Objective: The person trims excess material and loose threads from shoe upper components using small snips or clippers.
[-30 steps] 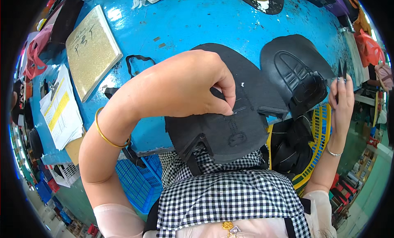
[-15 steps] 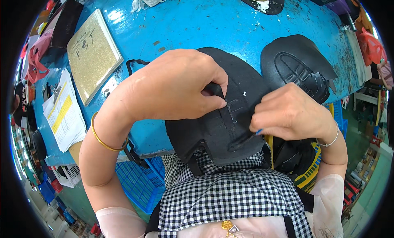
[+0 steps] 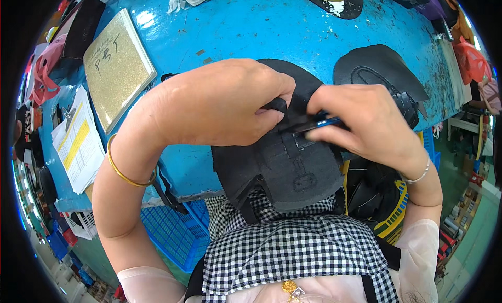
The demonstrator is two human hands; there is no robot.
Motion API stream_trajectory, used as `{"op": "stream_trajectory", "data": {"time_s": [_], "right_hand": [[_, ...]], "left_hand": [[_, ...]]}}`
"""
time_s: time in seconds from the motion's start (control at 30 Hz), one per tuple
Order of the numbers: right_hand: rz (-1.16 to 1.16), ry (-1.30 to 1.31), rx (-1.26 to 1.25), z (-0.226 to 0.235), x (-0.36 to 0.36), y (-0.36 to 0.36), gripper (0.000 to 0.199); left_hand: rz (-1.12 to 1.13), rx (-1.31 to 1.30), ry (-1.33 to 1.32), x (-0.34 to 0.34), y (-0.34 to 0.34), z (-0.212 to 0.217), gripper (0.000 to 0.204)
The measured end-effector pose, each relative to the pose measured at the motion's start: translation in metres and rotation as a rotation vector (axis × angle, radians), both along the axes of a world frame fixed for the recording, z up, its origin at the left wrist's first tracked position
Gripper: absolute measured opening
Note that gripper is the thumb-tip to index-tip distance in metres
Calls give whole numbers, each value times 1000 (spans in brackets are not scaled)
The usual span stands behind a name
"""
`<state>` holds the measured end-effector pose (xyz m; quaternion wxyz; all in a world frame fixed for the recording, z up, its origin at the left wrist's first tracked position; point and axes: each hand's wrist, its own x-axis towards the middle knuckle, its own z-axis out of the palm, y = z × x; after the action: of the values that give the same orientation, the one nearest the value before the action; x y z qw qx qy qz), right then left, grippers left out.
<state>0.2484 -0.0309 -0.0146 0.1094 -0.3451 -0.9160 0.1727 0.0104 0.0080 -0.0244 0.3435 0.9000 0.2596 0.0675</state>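
Observation:
A rounded black leather panel (image 3: 282, 172) rests over the table's near edge and my lap, with stitched outlines and a slit at its near side. Above its middle, my left hand (image 3: 230, 102) is closed, pinching a black strap (image 3: 278, 104) that lies across the panel. My right hand (image 3: 366, 123) comes in from the right, closed around a slim blue tool (image 3: 328, 122). The tool's dark tip points left at the strap and a small stitched rectangle beside my left fingertips. Its exact kind is hard to make out.
Another black panel (image 3: 384, 73) lies beyond my right hand on the blue table (image 3: 209, 36). At left are a gold notebook (image 3: 117, 70) and clipped papers (image 3: 78, 143). Below the table edge stand a blue basket (image 3: 172, 232) and a yellow basket (image 3: 395, 211) holding black pieces.
My right hand has moved up and left from the panel's near right part to beside my left hand, turning so the blue tool shows. My left hand has shifted slightly, still pinching the strap.

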Motion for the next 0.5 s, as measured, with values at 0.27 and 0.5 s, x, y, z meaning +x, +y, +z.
{"op": "stream_trajectory", "data": {"time_s": [0.27,0.5], "right_hand": [[-55,29,-153,-6,-8,4,25],[-44,-1,-126,21,-14,-7,23]], "left_hand": [[-18,33,-44,-3,-1,-1,11],[360,-383,-250,-18,-3,-4,12]]}}
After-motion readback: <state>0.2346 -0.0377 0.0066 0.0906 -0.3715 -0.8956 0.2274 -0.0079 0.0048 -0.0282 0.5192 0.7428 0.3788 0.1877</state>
